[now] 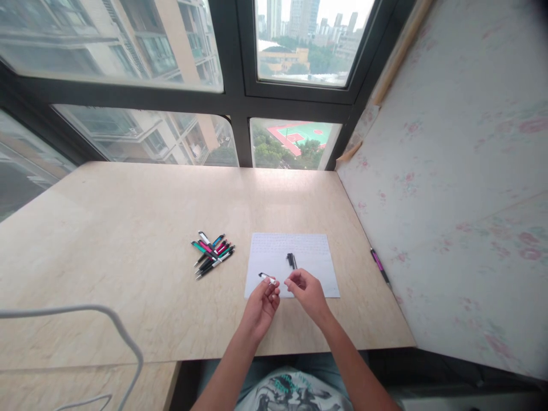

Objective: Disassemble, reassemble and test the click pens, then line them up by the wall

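My left hand (262,303) pinches a white pen piece (266,278) with a dark clip, over the lower left of a sheet of paper (265,251). To its right, my right hand (309,292) has its thumb and forefinger closed together. Whatever sits between those fingertips is too small to make out. A narrow gap separates the two hands. Just beyond the right hand, dark pen parts (291,261) lie on the paper, which bears faint rows of writing.
A loose pile of several pens (214,255) in different colours lies left of the paper. A purple and black pen (379,266) rests along the wall (449,228). The grey cable (122,334) curves over the table (107,251) at the left. Windows stand behind.
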A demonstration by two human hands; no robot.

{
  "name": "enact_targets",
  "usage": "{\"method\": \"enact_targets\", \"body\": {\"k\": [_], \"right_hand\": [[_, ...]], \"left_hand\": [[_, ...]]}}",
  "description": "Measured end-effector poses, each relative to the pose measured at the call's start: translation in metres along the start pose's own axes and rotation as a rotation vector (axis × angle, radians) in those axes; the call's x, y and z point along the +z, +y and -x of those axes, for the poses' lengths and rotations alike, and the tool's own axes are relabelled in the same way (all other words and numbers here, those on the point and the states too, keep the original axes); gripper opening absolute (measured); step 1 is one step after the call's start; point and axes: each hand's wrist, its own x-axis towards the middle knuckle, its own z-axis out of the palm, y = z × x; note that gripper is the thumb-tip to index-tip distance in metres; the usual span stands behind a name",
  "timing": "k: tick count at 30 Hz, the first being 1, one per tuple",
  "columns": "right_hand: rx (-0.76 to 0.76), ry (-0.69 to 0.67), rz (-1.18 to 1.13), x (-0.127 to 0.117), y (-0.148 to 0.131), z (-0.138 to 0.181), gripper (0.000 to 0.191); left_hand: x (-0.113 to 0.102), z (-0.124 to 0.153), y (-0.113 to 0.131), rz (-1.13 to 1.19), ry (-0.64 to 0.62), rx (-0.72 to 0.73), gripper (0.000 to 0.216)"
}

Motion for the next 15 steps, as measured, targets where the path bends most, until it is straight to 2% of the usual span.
{"method": "enact_targets", "body": {"k": [4, 15], "right_hand": [[0.024, -0.017, -0.155, 0.0062, 0.0017, 0.0046, 0.02], [0.022, -0.021, -0.134, 0.0073, 0.0037, 0.0084, 0.019]], "left_hand": [[0.0024, 0.0028, -0.0027, -0.024, -0.027, 0.016, 0.007], [0.0024, 0.0027, -0.0055, -0.03, -0.02, 0.021, 0.006]]}}
